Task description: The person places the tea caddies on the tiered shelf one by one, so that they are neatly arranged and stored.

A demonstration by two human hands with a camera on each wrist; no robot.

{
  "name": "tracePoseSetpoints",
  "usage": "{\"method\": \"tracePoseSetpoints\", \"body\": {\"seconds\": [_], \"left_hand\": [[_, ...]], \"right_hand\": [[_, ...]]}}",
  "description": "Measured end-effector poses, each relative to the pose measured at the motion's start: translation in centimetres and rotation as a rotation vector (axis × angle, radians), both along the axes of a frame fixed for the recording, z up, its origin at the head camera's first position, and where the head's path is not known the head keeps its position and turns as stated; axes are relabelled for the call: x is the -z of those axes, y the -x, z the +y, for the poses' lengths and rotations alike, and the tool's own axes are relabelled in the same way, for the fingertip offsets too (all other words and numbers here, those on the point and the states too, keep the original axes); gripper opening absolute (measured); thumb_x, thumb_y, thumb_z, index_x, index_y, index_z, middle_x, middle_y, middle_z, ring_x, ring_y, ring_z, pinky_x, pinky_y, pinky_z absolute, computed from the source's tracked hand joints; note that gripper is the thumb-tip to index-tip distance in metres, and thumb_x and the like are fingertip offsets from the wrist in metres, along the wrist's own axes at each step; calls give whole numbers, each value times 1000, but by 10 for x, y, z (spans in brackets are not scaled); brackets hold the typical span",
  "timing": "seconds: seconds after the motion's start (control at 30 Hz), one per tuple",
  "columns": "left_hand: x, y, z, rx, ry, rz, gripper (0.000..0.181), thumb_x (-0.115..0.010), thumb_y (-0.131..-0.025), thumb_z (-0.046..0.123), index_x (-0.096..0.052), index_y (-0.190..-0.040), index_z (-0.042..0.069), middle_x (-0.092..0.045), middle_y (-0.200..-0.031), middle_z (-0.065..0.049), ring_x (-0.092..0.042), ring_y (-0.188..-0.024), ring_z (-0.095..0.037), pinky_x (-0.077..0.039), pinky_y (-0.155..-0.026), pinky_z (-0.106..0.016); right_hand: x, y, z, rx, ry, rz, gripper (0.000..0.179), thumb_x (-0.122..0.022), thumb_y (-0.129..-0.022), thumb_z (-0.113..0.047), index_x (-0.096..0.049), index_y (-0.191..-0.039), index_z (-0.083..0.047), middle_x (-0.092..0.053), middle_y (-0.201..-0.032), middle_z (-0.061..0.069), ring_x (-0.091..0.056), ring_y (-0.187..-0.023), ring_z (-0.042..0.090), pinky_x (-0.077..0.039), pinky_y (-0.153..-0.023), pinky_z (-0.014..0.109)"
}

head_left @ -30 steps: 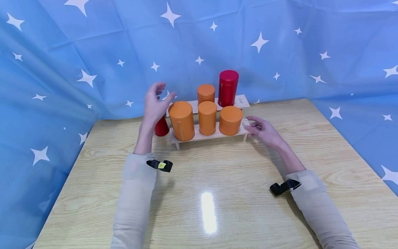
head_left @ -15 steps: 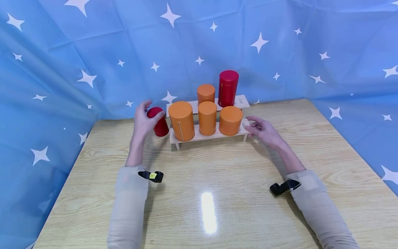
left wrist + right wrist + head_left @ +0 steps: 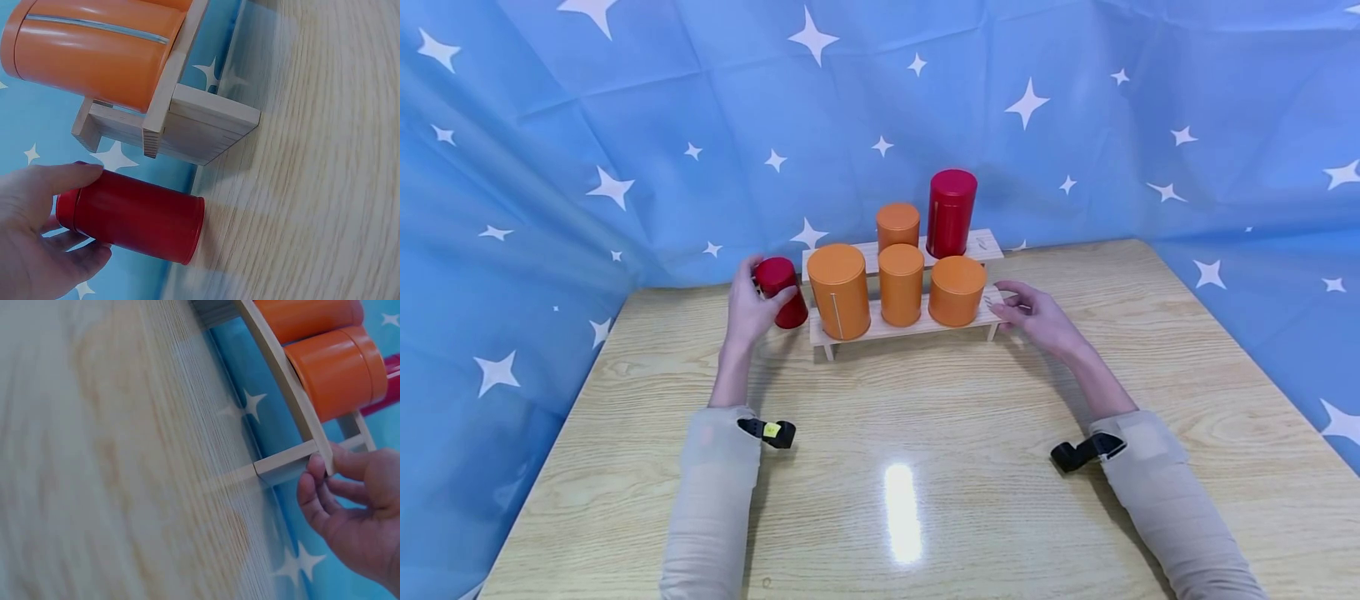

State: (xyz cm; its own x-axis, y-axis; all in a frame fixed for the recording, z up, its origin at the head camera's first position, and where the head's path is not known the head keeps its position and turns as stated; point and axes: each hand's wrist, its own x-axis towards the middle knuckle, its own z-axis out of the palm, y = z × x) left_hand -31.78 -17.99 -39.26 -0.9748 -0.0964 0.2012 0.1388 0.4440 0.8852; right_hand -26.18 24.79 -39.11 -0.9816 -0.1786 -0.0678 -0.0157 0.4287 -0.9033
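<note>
In the head view my left hand (image 3: 748, 308) holds a small red canister (image 3: 790, 296) upright at the left of a two-tier wooden rack (image 3: 992, 302). The left wrist view shows the thumb on one side of the canister's lid end and the fingers round the other; its base is right at the table. My right hand (image 3: 1037, 317) pinches the right end of the rack's lower shelf, thumb and fingertips at the board's corner in the right wrist view. On that shelf stand a big orange canister (image 3: 839, 296), a slim orange one and a short wide orange canister (image 3: 957, 293).
The upper tier carries another orange canister (image 3: 898, 218) and a tall red canister (image 3: 951, 212). Behind the rack hangs a blue star-patterned cloth (image 3: 850, 100), close to the back edge of the wood-grain table (image 3: 985, 467).
My left hand has come down and leftward from above the rack's left end to the small red canister and now grips its top. The right hand stays on the shelf end.
</note>
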Motion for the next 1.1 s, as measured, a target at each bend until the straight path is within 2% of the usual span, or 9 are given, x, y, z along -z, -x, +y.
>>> {"method": "tracePoseSetpoints", "body": {"seconds": [0.17, 0.33, 0.53, 0.77, 0.9, 1.0, 1.1], "left_hand": [[-1, -1, 0, -26, -41, -20, 70, -73, -90, 5, -37, -150, -1, -48, -144, -23, -50, -127, -39, -46, -106, -47], [-10, -4, -2, -55, -70, 16, 68, -76, -89, 7, -42, -147, -2, -51, -140, -22, -54, -123, -38, -48, -103, -46], [-33, -10, -3, -71, -82, 98, 71, -79, -88, 13, -42, -147, -1, -52, -141, -18, -53, -124, -35, -50, -101, -46], [-62, -17, 3, -113, -37, 196, 71, -80, -87, 17, -45, -147, 3, -53, -142, -13, -54, -124, -30, -49, -102, -43], [-77, -18, 9, -133, -18, 254, 71, -81, -86, 20, -47, -146, 6, -53, -141, -10, -54, -123, -28, -49, -101, -41], [-86, -19, 13, -130, -12, 274, 72, -83, -85, 22, -48, -146, 8, -53, -141, -8, -54, -122, -25, -50, -101, -40], [-94, -18, 20, -113, -25, 280, 73, -83, -84, 23, -48, -146, 9, -53, -141, -7, -54, -122, -24, -50, -100, -39]], "right_hand": [[0, 0, 0, -10, -2, 10, 59, -59, -103, -13, -33, -152, 7, -52, -115, 22, -67, -96, 38, -56, -83, 33], [-1, -1, -2, -14, 2, 12, 59, -59, -103, -13, -32, -152, 8, -52, -115, 22, -67, -96, 37, -56, -85, 34], [1, 1, 0, -14, 3, 14, 60, -59, -103, -13, -33, -152, 7, -52, -115, 23, -67, -95, 37, -56, -84, 33], [6, 5, 3, -11, 20, -1, 62, -60, -102, -14, -32, -153, 6, -52, -116, 21, -67, -93, 31, -57, -83, 31], [3, 3, 2, -9, 16, 3, 60, -60, -102, -13, -32, -153, 7, -52, -115, 22, -67, -94, 34, -57, -83, 32], [7, 5, 4, -4, 13, 3, 59, -59, -103, -11, -32, -153, 7, -52, -116, 24, -67, -95, 36, -57, -82, 32], [17, 12, 8, 0, 9, 4, 60, -59, -103, -13, -32, -154, 5, -52, -118, 23, -67, -95, 34, -56, -82, 31]]}}
